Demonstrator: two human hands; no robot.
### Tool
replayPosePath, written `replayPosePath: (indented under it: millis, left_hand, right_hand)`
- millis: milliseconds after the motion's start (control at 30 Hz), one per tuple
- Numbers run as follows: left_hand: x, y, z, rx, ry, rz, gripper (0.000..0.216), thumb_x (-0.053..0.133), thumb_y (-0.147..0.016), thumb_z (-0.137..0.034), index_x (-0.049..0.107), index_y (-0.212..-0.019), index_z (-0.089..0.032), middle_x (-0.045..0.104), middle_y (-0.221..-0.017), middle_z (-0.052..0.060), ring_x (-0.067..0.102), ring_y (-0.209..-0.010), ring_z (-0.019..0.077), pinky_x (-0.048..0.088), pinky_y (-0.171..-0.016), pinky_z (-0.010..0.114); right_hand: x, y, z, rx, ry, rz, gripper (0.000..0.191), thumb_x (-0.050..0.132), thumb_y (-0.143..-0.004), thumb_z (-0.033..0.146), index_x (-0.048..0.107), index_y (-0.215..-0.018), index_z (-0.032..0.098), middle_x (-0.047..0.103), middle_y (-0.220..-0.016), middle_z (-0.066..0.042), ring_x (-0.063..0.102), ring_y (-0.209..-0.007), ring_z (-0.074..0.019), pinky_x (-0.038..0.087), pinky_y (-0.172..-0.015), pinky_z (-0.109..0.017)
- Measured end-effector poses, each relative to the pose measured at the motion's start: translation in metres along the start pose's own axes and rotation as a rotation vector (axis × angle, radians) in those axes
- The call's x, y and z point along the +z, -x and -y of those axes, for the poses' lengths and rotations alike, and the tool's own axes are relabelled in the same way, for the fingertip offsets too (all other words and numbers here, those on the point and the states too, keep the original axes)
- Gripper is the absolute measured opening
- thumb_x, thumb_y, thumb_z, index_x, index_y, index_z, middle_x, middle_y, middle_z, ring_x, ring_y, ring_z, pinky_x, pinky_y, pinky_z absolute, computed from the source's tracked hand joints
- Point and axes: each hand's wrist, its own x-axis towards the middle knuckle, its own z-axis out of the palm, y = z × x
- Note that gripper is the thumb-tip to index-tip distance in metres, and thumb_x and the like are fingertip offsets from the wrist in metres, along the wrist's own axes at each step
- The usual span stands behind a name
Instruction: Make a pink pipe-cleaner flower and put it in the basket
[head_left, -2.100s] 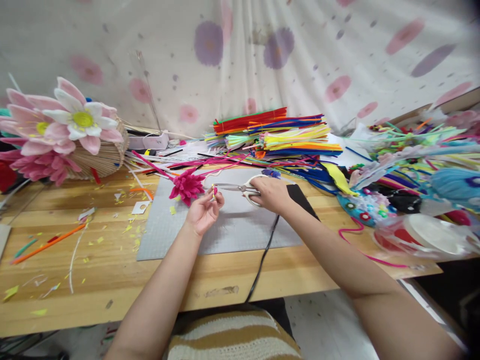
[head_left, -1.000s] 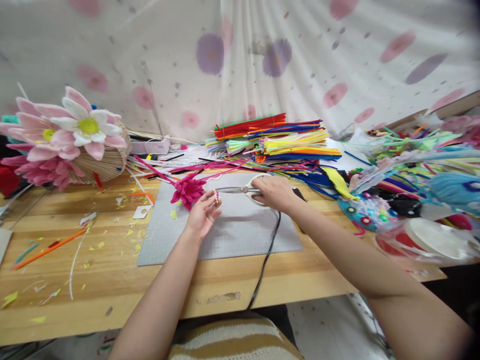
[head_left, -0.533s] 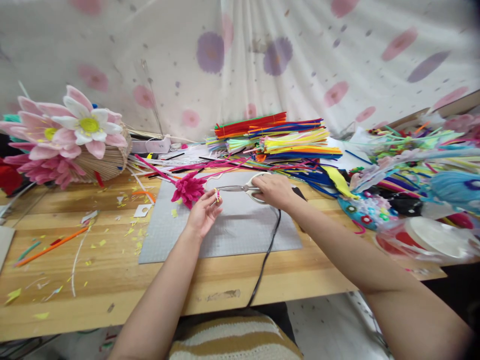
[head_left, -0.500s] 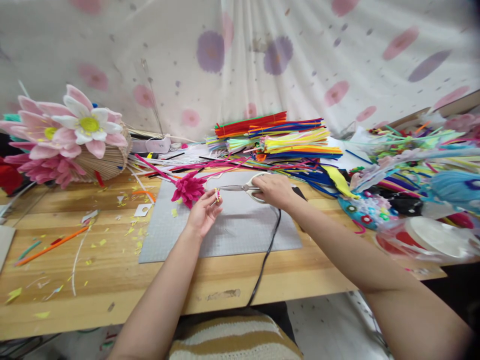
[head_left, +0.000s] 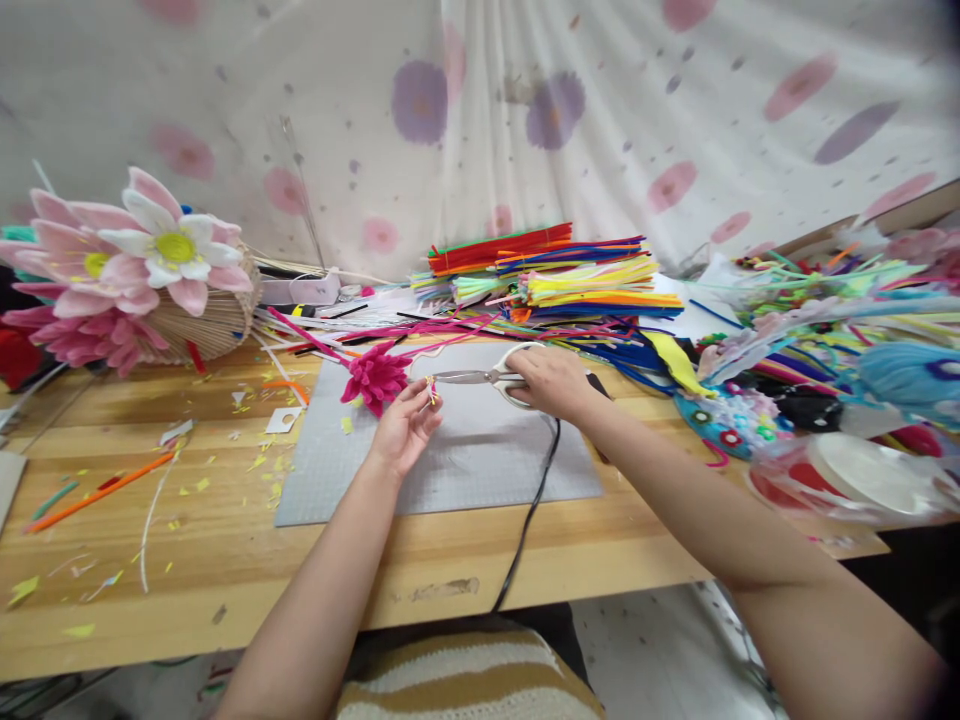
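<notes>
My right hand (head_left: 550,383) grips white-handled scissors (head_left: 472,377), whose blades point left and look closed or nearly so. Their tips meet a small yellow, white and pink piece (head_left: 432,391) pinched in the fingers of my left hand (head_left: 406,425); its exact kind is too small to make out. Just left of that hand, a magenta fuzzy flower (head_left: 375,378) lies on the grey cutting mat (head_left: 480,470), with magenta stems running behind it.
Bundles of coloured pipe cleaners (head_left: 555,280) lie at the back. Pink and white fuzzy flowers (head_left: 172,248) stand at left by a woven holder. Yellow scraps and an orange pipe cleaner (head_left: 105,492) litter the left. A black cable (head_left: 531,520) crosses the mat. Clear-wrapped goods (head_left: 847,475) sit at right.
The scissor blades have closed slightly at the small piece. Both hands stay nearly in place, and the whole view has shifted a little.
</notes>
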Motion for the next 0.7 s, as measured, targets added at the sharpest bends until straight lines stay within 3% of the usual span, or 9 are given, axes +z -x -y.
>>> replayPosePath:
  millis: [700]
  left_hand:
    - [-0.0006, 0.0024, 0.0040, 0.115, -0.105, 0.009, 0.016, 0.059, -0.070, -0.004, 0.060, -0.083, -0.014, 0.061, -0.071, -0.001, 0.062, -0.061, 0.0093, 0.052, -0.044, 0.017]
  right_hand:
    - [-0.0029, -0.0027, 0.0000, -0.064, 0.037, -0.031, 0.015, 0.055, -0.079, 0.031, 0.059, -0.084, 0.018, 0.065, -0.076, -0.006, 0.053, -0.074, -0.0180, 0.023, -0.059, -0.028]
